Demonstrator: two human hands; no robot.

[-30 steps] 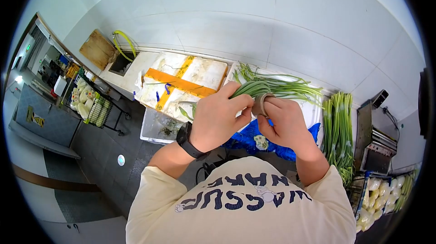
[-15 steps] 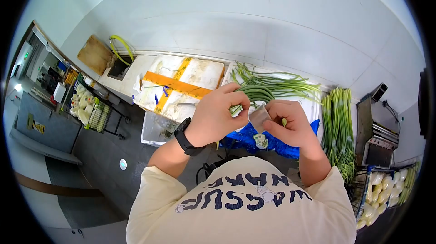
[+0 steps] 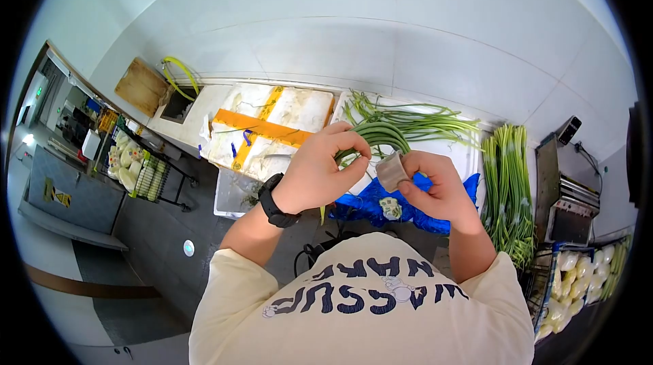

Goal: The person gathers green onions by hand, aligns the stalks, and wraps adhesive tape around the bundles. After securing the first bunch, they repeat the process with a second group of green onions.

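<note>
A bent bundle of green stalks (image 3: pixel 383 135) hangs between my hands. My left hand (image 3: pixel 321 171), with a black watch on its wrist, is curled around the stalks' left end. In my right hand (image 3: pixel 432 185) a greyish translucent piece of tape or film (image 3: pixel 391 172) is pinched between thumb and fingers, close to the bundle's right side. Beyond them, loose long green stalks (image 3: pixel 425 120) lie on a white foam lid. Below my hands is a blue plastic bag (image 3: pixel 428 215) with a pale label.
White foam boxes with orange tape (image 3: pixel 299 107) stand at the left, near a sink (image 3: pixel 178 107) with a yellow hose. Bundled stalks (image 3: pixel 507 188) lie at the right, beside a metal device (image 3: pixel 570 219). A crate of bagged pale vegetables (image 3: pixel 564 290) is lower right.
The translucent piece has tilted and moved slightly right, away from my left hand. My left hand has shifted slightly left and still grips the stalks.
</note>
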